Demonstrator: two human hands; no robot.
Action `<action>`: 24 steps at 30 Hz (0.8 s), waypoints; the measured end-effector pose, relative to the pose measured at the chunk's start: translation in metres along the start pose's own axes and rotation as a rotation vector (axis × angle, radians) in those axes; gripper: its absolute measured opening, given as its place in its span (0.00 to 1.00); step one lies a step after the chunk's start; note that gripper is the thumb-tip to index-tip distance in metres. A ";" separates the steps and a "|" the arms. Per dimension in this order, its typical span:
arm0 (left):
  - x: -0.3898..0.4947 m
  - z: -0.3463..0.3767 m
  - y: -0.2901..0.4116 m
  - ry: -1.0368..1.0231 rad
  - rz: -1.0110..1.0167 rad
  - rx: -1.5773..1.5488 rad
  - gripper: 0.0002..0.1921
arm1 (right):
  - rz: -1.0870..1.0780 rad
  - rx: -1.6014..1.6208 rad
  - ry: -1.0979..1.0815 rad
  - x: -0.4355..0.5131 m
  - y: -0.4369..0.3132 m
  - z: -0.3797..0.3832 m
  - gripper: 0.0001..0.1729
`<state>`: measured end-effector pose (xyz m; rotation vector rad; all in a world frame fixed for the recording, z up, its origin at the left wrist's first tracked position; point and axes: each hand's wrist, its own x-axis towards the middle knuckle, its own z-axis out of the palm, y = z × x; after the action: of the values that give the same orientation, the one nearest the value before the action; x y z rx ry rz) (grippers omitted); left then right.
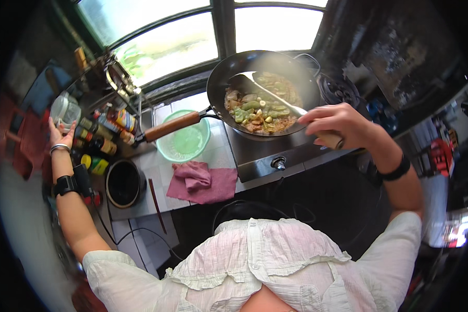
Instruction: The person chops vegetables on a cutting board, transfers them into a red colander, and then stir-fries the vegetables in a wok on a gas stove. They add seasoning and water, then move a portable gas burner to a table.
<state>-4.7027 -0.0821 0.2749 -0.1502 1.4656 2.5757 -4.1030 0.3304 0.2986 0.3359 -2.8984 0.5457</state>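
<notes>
In my right hand is the handle of a metal spatula, whose blade rests inside a dark wok at its left. The wok stands on a gas stove and holds steaming food, with green pieces, pale cloves and browned bits. Its wooden handle points left. Far to the left, my left hand is raised with fingers spread at a clear lidded jar on the condiment shelf; whether it grips the jar, I cannot tell.
Under the wok handle sits a green plastic basin, with a pink cloth in front. Left of these are a dark round pot, chopsticks and several condiment bottles. A window lies behind.
</notes>
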 end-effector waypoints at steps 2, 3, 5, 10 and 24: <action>0.036 0.013 0.003 0.022 0.054 0.040 0.25 | -0.009 -0.259 -0.161 0.029 -0.015 -0.002 0.12; 0.051 0.019 0.003 0.049 0.057 0.056 0.23 | 0.005 -0.385 -0.205 0.041 -0.024 -0.004 0.11; 0.078 0.029 0.002 0.066 0.056 0.059 0.18 | 0.000 -0.353 -0.172 0.056 -0.037 -0.033 0.12; 0.122 0.035 -0.010 0.047 0.001 0.046 0.17 | 0.019 -0.229 0.028 0.069 -0.098 -0.096 0.14; 0.222 0.018 -0.047 0.060 -0.016 0.087 0.09 | 0.210 -0.220 -0.176 0.064 -0.115 -0.042 0.14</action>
<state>-4.9107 -0.0204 0.2059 -0.2284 1.5870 2.5102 -4.1303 0.2302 0.3891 0.0506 -3.1465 0.2303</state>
